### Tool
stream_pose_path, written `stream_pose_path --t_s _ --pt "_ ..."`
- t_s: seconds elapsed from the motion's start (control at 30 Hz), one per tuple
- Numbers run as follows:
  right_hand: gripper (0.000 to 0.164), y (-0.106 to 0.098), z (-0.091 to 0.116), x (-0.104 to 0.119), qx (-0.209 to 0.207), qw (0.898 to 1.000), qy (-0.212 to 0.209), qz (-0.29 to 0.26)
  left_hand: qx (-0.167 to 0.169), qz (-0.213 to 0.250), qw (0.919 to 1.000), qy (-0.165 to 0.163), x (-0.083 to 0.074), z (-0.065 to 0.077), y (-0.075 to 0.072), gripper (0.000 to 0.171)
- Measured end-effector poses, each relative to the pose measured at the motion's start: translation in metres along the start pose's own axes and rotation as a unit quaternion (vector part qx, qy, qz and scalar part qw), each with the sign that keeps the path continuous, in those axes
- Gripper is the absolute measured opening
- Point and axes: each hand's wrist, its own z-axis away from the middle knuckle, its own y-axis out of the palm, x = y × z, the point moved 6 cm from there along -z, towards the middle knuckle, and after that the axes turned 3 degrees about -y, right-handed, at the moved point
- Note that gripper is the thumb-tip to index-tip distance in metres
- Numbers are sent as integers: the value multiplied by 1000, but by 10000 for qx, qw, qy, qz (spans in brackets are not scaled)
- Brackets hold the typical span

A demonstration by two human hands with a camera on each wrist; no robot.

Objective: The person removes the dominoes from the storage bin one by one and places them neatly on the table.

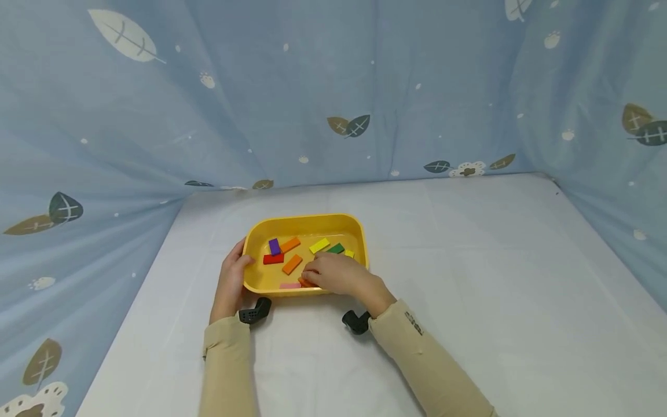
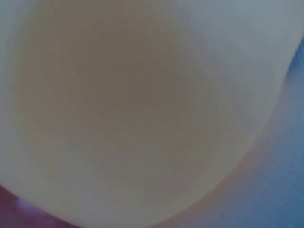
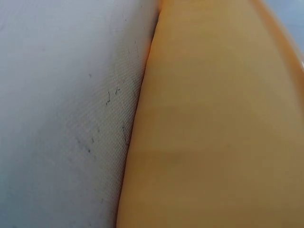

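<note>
A yellow plastic tray (image 1: 304,292) with rounded corners sits on the white cloth, small rectangular blocks scattered over its floor. My left hand (image 1: 231,277) grips the tray's left side, thumb over the rim and the other fingers outside. Reaching over the front right part of the tray, my right hand (image 1: 339,274) has its fingers curled at an orange block (image 1: 305,283), which they partly hide. Beside that block lies a pink one (image 1: 290,285). In the right wrist view the tray's outer wall (image 3: 213,123) fills the right side. The left wrist view is too blurred to read.
Also in the tray are a purple block (image 1: 274,247), a red block (image 1: 273,259), two more orange blocks (image 1: 292,264), a yellow block (image 1: 319,245) and a green block (image 1: 336,248). A blue leaf-patterned curtain (image 1: 292,87) surrounds the white-covered table (image 1: 469,278).
</note>
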Motion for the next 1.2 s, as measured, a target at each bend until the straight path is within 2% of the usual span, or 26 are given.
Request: stream_pose_path --t_s 0.33,0.47,0.57,0.67,0.8,1.0,1.2 --pt "38 6 0 -1 405 9987 287 -145 2 69 9999 -78 -1 1 0 58" --pt "28 5 0 -1 437 9985 234 -225 56 190 9998 -79 -1 2 1 57" --pt "19 4 1 -2 399 9977 138 -524 85 223 9997 -79 -1 2 2 57" --pt "15 1 3 -3 306 9956 50 -885 115 221 9997 -57 -2 2 3 57" --pt "15 -2 2 -5 175 9942 12 -1059 129 216 9997 -70 -3 1 2 57" --pt "27 -14 2 -12 -265 9932 80 -1133 145 138 9997 -107 -4 0 3 57" --pt "34 -29 6 -22 -875 9765 59 -1969 89 59 9999 -113 -3 -1 2 57"
